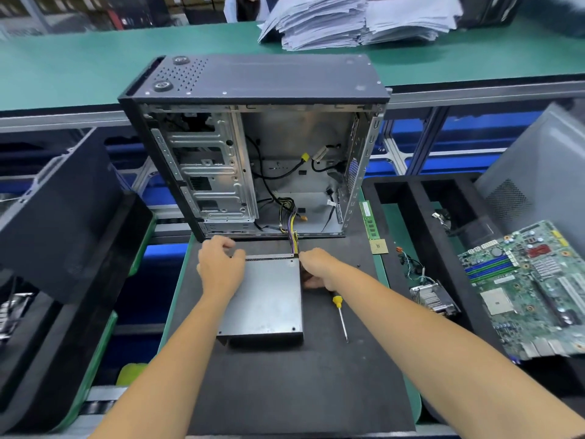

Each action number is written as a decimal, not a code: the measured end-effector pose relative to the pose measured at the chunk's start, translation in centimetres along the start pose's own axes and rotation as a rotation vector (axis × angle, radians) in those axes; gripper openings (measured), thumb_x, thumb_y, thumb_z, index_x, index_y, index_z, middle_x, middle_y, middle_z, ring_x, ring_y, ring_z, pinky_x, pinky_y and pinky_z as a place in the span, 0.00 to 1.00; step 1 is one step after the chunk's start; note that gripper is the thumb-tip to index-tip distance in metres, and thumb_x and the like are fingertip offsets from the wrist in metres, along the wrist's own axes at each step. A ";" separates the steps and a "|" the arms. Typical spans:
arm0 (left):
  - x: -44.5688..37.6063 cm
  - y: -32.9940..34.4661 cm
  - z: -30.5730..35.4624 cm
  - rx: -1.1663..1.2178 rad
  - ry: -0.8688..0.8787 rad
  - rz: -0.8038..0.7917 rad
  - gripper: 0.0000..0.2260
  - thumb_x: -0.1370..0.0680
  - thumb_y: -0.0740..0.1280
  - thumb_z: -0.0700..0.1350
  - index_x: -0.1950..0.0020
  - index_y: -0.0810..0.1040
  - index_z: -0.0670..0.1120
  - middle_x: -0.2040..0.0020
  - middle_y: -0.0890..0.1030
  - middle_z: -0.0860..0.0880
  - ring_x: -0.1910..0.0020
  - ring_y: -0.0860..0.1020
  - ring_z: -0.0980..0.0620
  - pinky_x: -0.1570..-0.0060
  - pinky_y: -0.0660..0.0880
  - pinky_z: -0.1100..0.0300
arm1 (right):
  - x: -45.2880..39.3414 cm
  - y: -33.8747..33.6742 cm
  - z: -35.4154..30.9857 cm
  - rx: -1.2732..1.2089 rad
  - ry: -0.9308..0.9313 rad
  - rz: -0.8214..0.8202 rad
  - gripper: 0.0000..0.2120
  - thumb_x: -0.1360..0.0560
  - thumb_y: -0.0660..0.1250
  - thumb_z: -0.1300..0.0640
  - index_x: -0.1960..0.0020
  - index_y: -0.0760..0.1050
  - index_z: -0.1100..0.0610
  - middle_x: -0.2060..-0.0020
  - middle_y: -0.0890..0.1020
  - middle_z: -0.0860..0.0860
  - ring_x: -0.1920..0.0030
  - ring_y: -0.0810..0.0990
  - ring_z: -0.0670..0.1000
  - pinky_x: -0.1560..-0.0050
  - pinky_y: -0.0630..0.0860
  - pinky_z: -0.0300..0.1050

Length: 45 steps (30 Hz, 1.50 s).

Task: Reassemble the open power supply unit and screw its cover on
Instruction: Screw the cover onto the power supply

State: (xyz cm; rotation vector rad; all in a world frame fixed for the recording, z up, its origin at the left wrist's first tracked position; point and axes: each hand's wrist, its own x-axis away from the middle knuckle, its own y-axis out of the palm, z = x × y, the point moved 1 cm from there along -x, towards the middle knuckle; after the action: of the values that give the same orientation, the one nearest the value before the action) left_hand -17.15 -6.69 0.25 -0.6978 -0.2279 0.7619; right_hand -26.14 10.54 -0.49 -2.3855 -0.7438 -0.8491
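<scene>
The grey metal power supply unit (pixel 266 299) lies on the black mat (pixel 285 381) with its cover on top. A bundle of yellow, purple and black wires (pixel 292 229) runs from its far right corner into the open computer case (pixel 253 147). My left hand (pixel 220 267) grips the unit's far left corner, fingers curled over the edge. At the far right corner my right hand (pixel 318 269) holds the unit's right side, fingers down along the wall. A yellow-handled screwdriver (pixel 341 316) lies on the mat just right of the unit.
A RAM stick (pixel 368 220) and a CPU chip (pixel 378 247) lie right of the case. A heatsink with fan (pixel 433 297) and a motherboard (pixel 535 289) sit in the black foam tray at right. Black case panels (pixel 60 217) lean at left. Paper stacks (pixel 357 20) lie on the far green bench.
</scene>
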 end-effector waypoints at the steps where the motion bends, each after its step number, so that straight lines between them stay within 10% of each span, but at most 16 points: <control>1: 0.0 -0.4 -0.8 0.066 -0.107 -0.016 0.04 0.26 0.67 0.43 0.53 0.74 0.47 0.50 0.76 0.47 0.52 0.75 0.48 0.51 0.71 0.53 | 0.3 0.2 0.2 -0.036 0.034 -0.016 0.12 0.20 0.57 0.59 0.43 0.73 0.64 0.44 0.80 0.60 0.46 0.81 0.59 0.43 0.78 0.52; 8: 2.1 -0.8 -4.7 0.482 -0.672 -0.393 0.27 0.28 0.61 0.67 0.37 0.77 0.51 0.42 0.80 0.48 0.43 0.79 0.44 0.37 0.72 0.44 | 2.1 0.5 0.1 -0.142 0.081 -0.047 0.31 0.19 0.45 0.37 0.26 0.62 0.56 0.30 0.69 0.56 0.35 0.72 0.59 0.39 0.74 0.52; 16: 2.7 -0.9 -4.3 0.508 -0.676 -0.417 0.29 0.31 0.64 0.69 0.38 0.78 0.51 0.41 0.80 0.48 0.42 0.79 0.45 0.36 0.72 0.45 | 1.9 2.2 1.0 -0.124 0.045 -0.151 0.35 0.26 0.58 0.30 0.27 0.66 0.51 0.27 0.66 0.48 0.27 0.62 0.52 0.28 0.55 0.52; 24: 3.8 -0.6 -4.0 0.613 -0.669 -0.472 0.34 0.31 0.66 0.69 0.32 0.73 0.50 0.39 0.79 0.49 0.42 0.79 0.48 0.38 0.73 0.48 | 1.2 3.1 1.9 -0.178 0.037 -0.058 0.43 0.36 0.72 0.33 0.29 0.66 0.55 0.32 0.71 0.50 0.34 0.71 0.53 0.35 0.68 0.47; 33: 3.9 -0.3 -4.0 0.672 -0.679 -0.469 0.42 0.36 0.68 0.71 0.29 0.68 0.49 0.38 0.78 0.49 0.41 0.78 0.48 0.40 0.74 0.49 | 2.3 3.3 0.8 -0.279 -0.007 -0.040 0.28 0.31 0.73 0.42 0.40 0.70 0.58 0.53 0.80 0.48 0.57 0.81 0.47 0.66 0.77 0.39; 37: 3.6 -0.6 -3.3 0.686 -0.647 -0.455 0.42 0.35 0.69 0.70 0.28 0.61 0.51 0.35 0.73 0.48 0.36 0.74 0.45 0.37 0.72 0.45 | 2.4 3.1 0.4 -0.283 -0.037 -0.020 0.30 0.30 0.73 0.46 0.36 0.69 0.61 0.46 0.81 0.56 0.49 0.82 0.56 0.47 0.80 0.52; 41: 3.6 -0.9 -2.6 0.708 -0.629 -0.415 0.27 0.24 0.64 0.63 0.34 0.66 0.47 0.42 0.77 0.48 0.47 0.80 0.48 0.55 0.79 0.52 | 2.8 3.1 0.2 -0.258 -0.058 0.006 0.25 0.28 0.72 0.47 0.42 0.66 0.59 0.50 0.78 0.52 0.51 0.80 0.53 0.53 0.79 0.47; 45: 3.0 -1.0 -2.7 0.661 -0.620 -0.419 0.29 0.23 0.61 0.63 0.29 0.68 0.45 0.36 0.76 0.45 0.40 0.77 0.44 0.40 0.75 0.46 | 2.5 3.0 0.1 -0.224 -0.061 -0.001 0.35 0.28 0.71 0.43 0.31 0.61 0.60 0.41 0.74 0.53 0.43 0.76 0.55 0.41 0.74 0.51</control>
State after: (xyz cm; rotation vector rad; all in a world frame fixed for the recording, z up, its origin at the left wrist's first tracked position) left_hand -13.29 -6.40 -1.31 0.2294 -0.6279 0.5771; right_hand -22.58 9.19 0.38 -2.6193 -0.7057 -0.9053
